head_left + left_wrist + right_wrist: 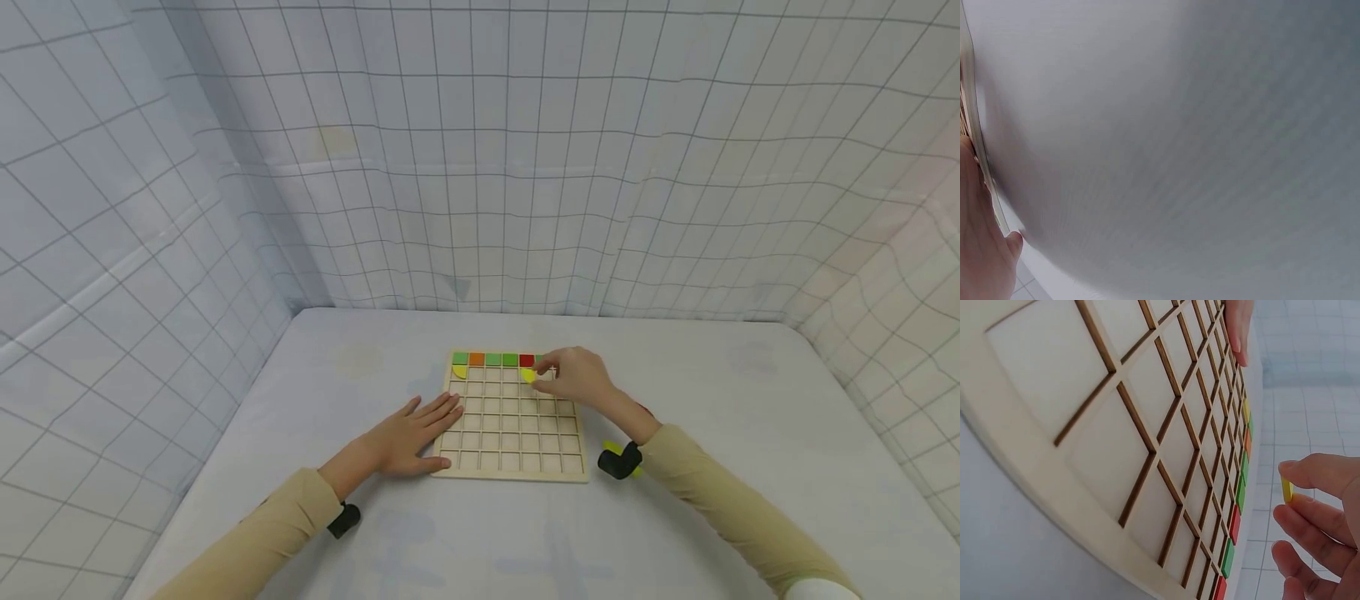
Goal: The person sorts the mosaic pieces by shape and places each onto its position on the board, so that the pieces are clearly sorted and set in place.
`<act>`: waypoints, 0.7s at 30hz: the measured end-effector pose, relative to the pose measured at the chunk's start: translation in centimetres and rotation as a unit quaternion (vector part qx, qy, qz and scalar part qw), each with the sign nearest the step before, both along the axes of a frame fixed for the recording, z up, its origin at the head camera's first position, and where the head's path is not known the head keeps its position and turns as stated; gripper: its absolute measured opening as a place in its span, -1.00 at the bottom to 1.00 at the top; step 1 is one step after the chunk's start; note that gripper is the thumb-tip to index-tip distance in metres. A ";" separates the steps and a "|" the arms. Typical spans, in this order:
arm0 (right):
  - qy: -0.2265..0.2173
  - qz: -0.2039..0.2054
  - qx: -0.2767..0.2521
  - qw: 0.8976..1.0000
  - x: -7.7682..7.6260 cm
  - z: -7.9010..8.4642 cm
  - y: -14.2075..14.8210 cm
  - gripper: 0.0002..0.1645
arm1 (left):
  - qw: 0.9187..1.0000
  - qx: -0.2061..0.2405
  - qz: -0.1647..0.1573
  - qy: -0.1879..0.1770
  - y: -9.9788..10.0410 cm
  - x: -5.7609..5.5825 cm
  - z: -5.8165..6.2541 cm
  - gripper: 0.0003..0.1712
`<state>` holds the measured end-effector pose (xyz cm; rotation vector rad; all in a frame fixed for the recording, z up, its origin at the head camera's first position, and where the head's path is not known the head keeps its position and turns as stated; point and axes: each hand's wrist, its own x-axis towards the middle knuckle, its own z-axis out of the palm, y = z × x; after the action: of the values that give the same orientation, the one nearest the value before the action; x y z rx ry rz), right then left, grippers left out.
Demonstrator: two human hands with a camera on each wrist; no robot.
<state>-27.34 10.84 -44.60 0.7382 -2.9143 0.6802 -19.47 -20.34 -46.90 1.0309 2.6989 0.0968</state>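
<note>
A wooden grid board (510,477) lies on the table, its far row filled with green, orange and red square tiles (477,360). A yellow quarter-round piece (459,372) sits in the second row at the left end. My right hand (581,379) pinches another yellow piece (1286,489) between thumb and fingertips, above the board's far right part. In the right wrist view that piece appears edge-on, apart from the board. My left hand (408,437) rests with fingers spread on the board's left edge; only part of it shows in the left wrist view.
Beneath the right wrist camera (619,460), a yellow thing (613,447) lies partly hidden on the white table (450,542). A bit of red (645,409) shows behind the right wrist. Grid-patterned cloth walls (480,167) stand at the back and sides.
</note>
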 end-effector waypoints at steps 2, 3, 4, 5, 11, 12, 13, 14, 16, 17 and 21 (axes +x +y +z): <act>-0.002 0.003 0.002 1.000 -0.1 0.1 -0.4 -0.67 | 1.000 -0.002 0.001 0.000 0.0 0.0 -0.1 -0.04; -0.001 0.005 0.003 1.000 -0.1 0.1 -0.7 -0.67 | 1.000 -0.002 0.002 -0.001 0.0 0.0 -0.1 -0.04; -0.001 0.008 0.003 1.000 -0.1 0.1 -0.9 -0.67 | 1.000 -0.001 0.002 -0.001 0.0 0.0 -0.1 -0.04; -0.002 0.009 0.002 1.000 -0.1 0.2 -1.1 -0.67 | 1.000 0.001 0.002 -0.001 0.0 0.0 0.0 -0.04; -0.004 0.020 -0.007 1.000 -0.3 0.2 -2.3 -0.70 | 1.000 0.006 0.001 -0.002 0.0 0.0 0.0 -0.04; -0.002 0.023 -0.006 1.000 -0.4 0.2 -2.5 -0.70 | 1.000 0.003 0.002 -0.002 0.0 0.0 0.0 -0.04; -0.002 0.024 -0.004 1.000 -0.4 0.2 -2.6 -0.70 | 1.000 0.001 0.002 -0.001 0.0 0.0 -0.1 -0.04; -0.002 0.026 -0.003 1.000 -0.4 0.1 -2.8 -0.70 | 1.000 -0.001 0.003 -0.002 0.0 0.0 -0.1 -0.04; -0.002 0.028 -0.002 1.000 -0.5 0.1 -3.2 -0.69 | 1.000 -0.001 0.003 -0.003 0.0 -0.1 -0.2 -0.04; -0.002 0.026 -0.001 1.000 -0.5 0.1 -3.4 -0.69 | 1.000 -0.002 0.003 -0.003 0.0 -0.1 -0.2 -0.04; -0.005 0.018 -0.006 1.000 -0.7 0.1 -4.1 -0.68 | 1.000 -0.003 0.005 -0.006 0.0 -0.1 -0.2 -0.04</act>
<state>-28.02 6.74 -44.46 0.7907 -2.9096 0.7044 -19.57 -20.32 -47.08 1.0123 2.6925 0.0958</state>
